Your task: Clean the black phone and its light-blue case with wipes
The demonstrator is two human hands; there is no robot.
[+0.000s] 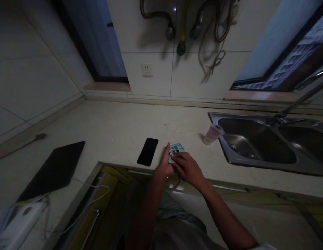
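Note:
A small light-blue packet (175,149) with printed pictures lies at the front edge of the pale countertop (117,125). My left hand (165,163) grips its left side, thumb pointing up along it. My right hand (187,166) covers its lower right part with curled fingers. Both hands are closed on the packet. A black phone (147,151) lies flat on the counter just left of my left hand.
A clear plastic cup (212,134) lies tilted beside the steel double sink (270,146) at right. A black tablet (53,170) sits at left, with a white device (20,222) and cable near it. Hoses hang on the tiled wall above a socket (147,69).

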